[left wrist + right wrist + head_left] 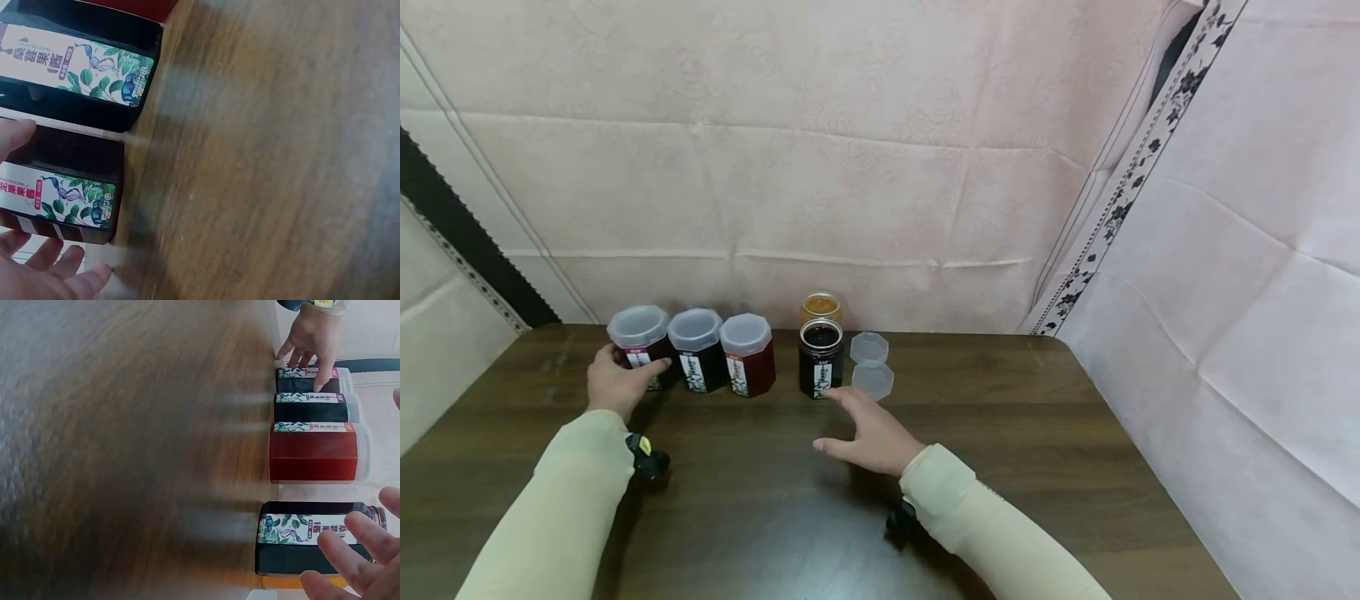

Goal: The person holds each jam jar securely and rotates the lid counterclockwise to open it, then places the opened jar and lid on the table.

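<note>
My left hand (616, 382) is at the leftmost lidded jam jar (638, 333), its thumb over the front and its fingers round the far side. In the left wrist view, the thumb (17, 134) and fingers span this dark jar, which has a white label with pink lettering. Another dark jam jar (696, 350) and a red jam jar (748, 357) stand beside it, both with frosted lids. With fingers spread, my right hand (876, 433) is in front of an open dark jam jar (821, 358); its fingertips overlap the label's lower edge in the head view.
Behind the open dark jar stands an open amber jar (821, 307). Two translucent hexagonal lids (872, 379) lie on the table to their right. The wooden table (737, 492) ends at a pale cloth curtain (850, 183), with more cloth at both sides.
</note>
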`<state>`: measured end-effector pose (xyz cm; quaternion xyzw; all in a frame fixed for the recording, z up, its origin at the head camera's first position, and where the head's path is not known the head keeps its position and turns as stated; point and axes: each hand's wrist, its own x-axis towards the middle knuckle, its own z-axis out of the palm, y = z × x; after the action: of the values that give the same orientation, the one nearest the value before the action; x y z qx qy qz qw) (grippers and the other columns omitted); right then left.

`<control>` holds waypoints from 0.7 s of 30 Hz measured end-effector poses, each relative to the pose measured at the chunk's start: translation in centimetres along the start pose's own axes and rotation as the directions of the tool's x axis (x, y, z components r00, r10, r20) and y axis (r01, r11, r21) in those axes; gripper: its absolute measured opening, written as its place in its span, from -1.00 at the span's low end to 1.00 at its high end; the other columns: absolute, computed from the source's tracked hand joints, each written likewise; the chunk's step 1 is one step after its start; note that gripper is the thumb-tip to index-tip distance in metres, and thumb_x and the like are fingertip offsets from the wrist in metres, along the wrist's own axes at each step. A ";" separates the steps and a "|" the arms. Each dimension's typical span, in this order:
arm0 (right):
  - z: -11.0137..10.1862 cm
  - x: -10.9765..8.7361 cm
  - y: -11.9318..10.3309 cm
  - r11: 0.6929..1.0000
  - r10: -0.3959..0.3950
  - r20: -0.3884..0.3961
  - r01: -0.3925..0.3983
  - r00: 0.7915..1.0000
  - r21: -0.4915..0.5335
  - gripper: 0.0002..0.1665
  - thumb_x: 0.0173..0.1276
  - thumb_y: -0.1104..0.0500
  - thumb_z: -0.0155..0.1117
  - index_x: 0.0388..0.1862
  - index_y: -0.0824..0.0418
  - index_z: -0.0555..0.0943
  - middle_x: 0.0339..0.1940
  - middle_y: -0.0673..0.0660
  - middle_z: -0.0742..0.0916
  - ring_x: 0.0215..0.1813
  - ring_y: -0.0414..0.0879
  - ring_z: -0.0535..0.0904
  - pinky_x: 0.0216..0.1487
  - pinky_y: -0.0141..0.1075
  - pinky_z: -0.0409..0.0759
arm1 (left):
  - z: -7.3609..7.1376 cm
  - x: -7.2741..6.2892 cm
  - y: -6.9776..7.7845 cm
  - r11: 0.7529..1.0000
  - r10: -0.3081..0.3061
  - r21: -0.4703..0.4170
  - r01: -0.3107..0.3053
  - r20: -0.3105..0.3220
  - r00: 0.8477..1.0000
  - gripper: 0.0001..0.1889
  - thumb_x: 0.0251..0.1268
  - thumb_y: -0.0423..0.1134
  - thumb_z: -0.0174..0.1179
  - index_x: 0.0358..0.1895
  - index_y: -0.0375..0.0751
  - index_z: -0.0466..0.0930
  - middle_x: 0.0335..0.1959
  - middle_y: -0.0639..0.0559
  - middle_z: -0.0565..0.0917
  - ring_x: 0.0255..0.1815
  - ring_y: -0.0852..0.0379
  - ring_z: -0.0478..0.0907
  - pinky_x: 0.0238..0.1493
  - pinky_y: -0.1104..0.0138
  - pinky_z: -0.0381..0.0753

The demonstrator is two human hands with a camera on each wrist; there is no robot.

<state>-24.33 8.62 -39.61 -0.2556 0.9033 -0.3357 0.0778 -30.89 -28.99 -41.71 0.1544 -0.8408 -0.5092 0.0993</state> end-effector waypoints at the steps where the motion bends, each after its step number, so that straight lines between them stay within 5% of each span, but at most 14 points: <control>1: 0.0 0.0 0.0 1.000 -0.002 0.000 0.002 1.000 0.003 -0.12 0.27 -0.23 0.26 0.48 0.03 0.22 0.48 0.04 0.30 0.49 -0.04 0.17 0.41 -0.04 0.27 | 0.1 0.1 -0.1 1.000 -0.003 -0.006 0.003 0.003 1.000 -0.04 0.26 0.02 0.19 0.48 -0.48 -0.17 0.44 -0.50 0.07 0.41 -0.39 0.09 0.37 -0.14 0.18; 21: 0.3 0.0 0.1 0.998 0.012 0.023 -0.014 1.000 0.055 -0.15 0.28 -0.23 0.26 0.48 -0.04 0.22 0.48 -0.03 0.29 0.42 -0.09 0.27 0.36 -0.07 0.34 | 0.7 1.2 -0.7 1.000 0.001 -0.027 -0.001 -0.015 1.000 -0.05 0.23 -0.04 0.23 0.48 -0.46 -0.12 0.44 -0.46 0.10 0.41 -0.36 0.11 0.40 -0.11 0.14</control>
<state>-24.28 8.55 -39.92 -0.2513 0.8945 -0.3568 0.0972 -32.09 -29.11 -42.66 0.1566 -0.8332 -0.5192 0.1078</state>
